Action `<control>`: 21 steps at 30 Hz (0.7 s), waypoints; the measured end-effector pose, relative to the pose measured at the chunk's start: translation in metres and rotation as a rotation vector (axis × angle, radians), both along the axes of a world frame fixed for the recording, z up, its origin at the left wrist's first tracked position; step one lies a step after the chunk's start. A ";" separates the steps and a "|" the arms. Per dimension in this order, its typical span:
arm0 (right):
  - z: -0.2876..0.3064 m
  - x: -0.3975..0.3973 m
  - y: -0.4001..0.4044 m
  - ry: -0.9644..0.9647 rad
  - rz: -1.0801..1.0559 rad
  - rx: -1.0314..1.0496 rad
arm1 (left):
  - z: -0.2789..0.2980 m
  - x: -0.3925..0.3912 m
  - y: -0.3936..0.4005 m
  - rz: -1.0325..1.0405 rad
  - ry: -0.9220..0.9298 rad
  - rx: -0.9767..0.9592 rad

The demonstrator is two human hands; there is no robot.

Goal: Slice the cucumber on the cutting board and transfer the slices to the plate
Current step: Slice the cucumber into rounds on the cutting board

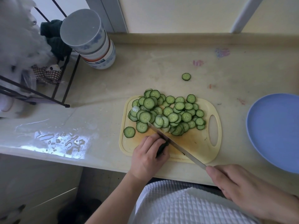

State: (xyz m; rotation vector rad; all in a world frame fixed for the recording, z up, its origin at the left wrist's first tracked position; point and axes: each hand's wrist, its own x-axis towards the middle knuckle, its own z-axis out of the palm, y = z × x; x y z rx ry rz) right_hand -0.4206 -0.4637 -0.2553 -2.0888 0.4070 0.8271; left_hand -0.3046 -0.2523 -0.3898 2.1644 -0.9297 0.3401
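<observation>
Lay heaped as cut cucumber slices (pixel 168 111) over the far half of the pale yellow cutting board (pixel 196 143), with one stray slice (pixel 186 76) off on the countertop (pixel 145 70) beyond. Was pinned at the board's near edge as a dark cucumber stub (pixel 162 147), probably the last end piece, under the curled fingers of the left hand (pixel 149 155). Was crossed by a long knife (pixel 176 143), blade slanting toward the pile, handle clasped in the right hand (pixel 239 188). Sat well right of the board: a blue plate (pixel 275 131). Stood far left: stacked bowls (pixel 90 39).
</observation>
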 end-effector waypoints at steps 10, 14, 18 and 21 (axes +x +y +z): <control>-0.025 0.011 0.005 0.008 0.046 -0.044 | -0.001 0.000 0.000 0.001 0.001 -0.008; -0.036 0.012 0.007 -0.028 0.049 -0.045 | 0.001 0.000 0.000 -0.001 0.018 -0.029; -0.029 0.009 0.005 -0.056 0.010 -0.029 | 0.001 -0.001 0.000 -0.006 0.009 -0.035; -0.015 0.006 0.003 -0.055 -0.002 0.006 | 0.000 0.000 -0.001 -0.009 -0.008 -0.053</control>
